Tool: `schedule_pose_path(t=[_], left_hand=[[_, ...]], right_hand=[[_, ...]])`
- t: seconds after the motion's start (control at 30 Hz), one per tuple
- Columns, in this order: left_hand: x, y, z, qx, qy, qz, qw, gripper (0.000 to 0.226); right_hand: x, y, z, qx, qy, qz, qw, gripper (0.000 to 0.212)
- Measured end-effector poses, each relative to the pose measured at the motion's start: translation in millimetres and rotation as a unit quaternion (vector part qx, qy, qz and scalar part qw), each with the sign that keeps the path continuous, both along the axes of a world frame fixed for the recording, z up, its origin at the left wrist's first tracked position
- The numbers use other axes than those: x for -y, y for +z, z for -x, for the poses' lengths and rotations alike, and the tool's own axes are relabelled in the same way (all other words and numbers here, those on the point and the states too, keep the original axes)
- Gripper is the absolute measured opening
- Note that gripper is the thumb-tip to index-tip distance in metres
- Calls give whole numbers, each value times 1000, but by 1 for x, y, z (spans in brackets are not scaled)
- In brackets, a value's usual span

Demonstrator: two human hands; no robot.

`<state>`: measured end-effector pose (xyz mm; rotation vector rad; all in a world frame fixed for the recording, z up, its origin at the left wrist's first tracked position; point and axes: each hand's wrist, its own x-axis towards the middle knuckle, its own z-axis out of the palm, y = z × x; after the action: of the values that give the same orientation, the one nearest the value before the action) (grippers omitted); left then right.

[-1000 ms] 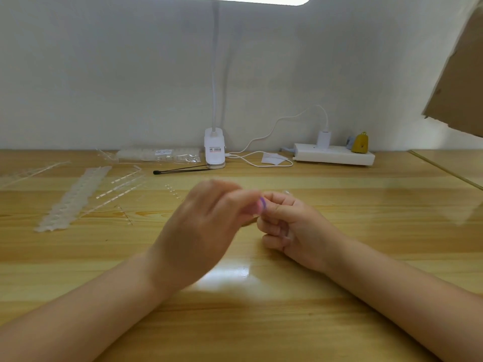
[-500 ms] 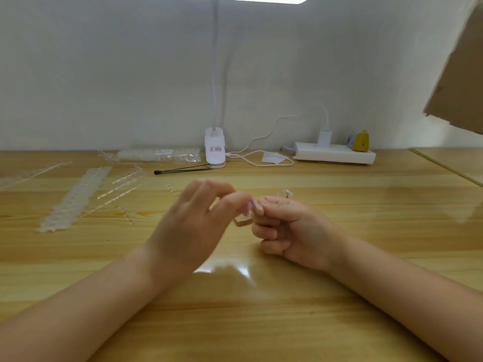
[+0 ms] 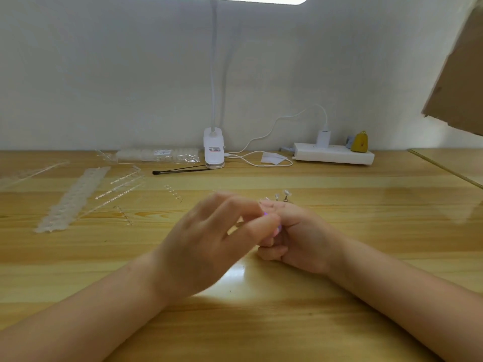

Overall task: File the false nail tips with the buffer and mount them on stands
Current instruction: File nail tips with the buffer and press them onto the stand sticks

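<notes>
My left hand (image 3: 209, 239) and my right hand (image 3: 300, 236) meet over the middle of the wooden table (image 3: 261, 322). The left thumb and fingers pinch a small buffer (image 3: 277, 229), of which only a purple edge shows where the hands touch. The right hand's fingers are curled, with the thumb pressed on the index finger. It seems to pinch a clear nail tip, almost wholly hidden. Just behind the right hand, two small stands (image 3: 285, 196) each carry a clear tip.
A strip of clear nail tips (image 3: 70, 199) and clear plastic sprues (image 3: 117, 189) lie at the left. Along the back wall are a plastic bag (image 3: 156, 155), a clamp lamp (image 3: 213, 150), a black tool (image 3: 180, 170) and a power strip (image 3: 334, 154). Cardboard (image 3: 457, 74) overhangs the upper right.
My left hand has shifted slightly back and forth against the right hand's fingertips, and the purple edge now sits lower between the hands. The right hand has stayed in place.
</notes>
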<state>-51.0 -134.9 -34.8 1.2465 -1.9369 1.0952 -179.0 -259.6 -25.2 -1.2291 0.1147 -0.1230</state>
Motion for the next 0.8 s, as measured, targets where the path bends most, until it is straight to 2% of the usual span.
schedule_pose_path(t=[0.07,0.17,0.27,0.33,0.5,0.57,0.67,0.8], left_hand=[[0,0,-9,11,43,-9,999,35],[-2,6,-22,-20,94,6,995,36],[-2,5,-8,-16,29,14,999,26],[-1,1,1,5,2,-3,1000,29],[-1,5,-21,-30,103,7,994,39],[-1,5,-18,-30,78,20,996,34],[0,-2,-5,26,38,-9,999,29],[-2,2,-18,11,156,-33,987,38]], right_hand=[[1,1,0,-7,-4,-4,1000,18],[3,2,0,-20,-18,-6,1000,11],[2,-1,-1,-21,-19,-8,1000,15],[0,0,0,-15,-14,2,1000,21],[3,1,-1,-34,-62,1,998,13],[4,0,-2,-30,-88,-5,996,14],[1,-1,-2,-22,-91,18,995,12],[3,-1,-3,-29,-146,-10,989,11]])
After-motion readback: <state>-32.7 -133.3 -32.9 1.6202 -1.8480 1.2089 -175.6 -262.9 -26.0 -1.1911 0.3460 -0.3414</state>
